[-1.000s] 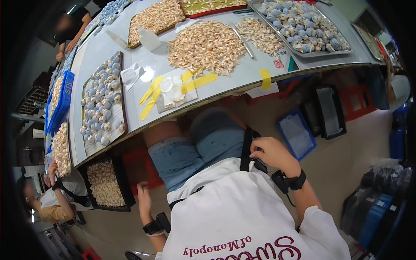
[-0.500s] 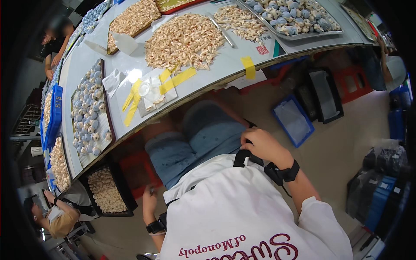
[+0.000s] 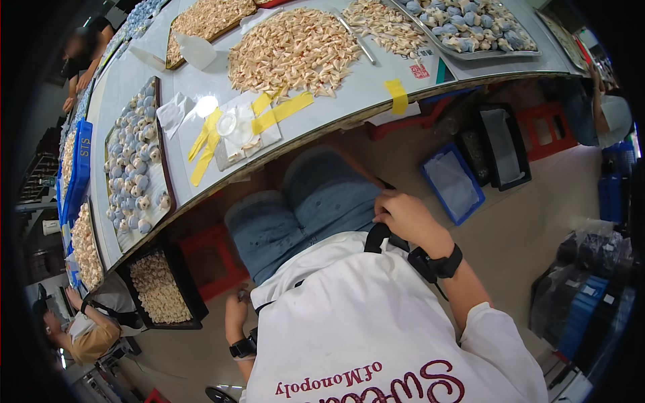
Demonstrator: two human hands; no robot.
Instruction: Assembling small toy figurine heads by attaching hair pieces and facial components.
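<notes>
My right hand (image 3: 411,218) is at the right side of my waist, its fingers curled and thumb bent in, just above a black strap (image 3: 377,238) on my white shirt. What its fingers grip beside my denim shorts (image 3: 322,201) is hidden. Low by my left side hangs my left hand (image 3: 236,312), fingers curled, with a small dark spot at the fingertips that is too small to name. Both wrists wear black bands with small devices. Neither hand touches the table (image 3: 269,158) in front of me.
On the table lie a heap of pale cone-shaped pieces (image 3: 295,50), a tray of blue-and-white balls (image 3: 134,168), a metal tray (image 3: 470,54) and yellow tape (image 3: 285,115). Below stand a black crate (image 3: 196,295), red stools (image 3: 211,258) and a blue bin (image 3: 451,185). Other people sit around.
The whole view has shifted slightly. My right hand has lifted a little off the black strap. My left hand has moved slightly nearer my side.
</notes>
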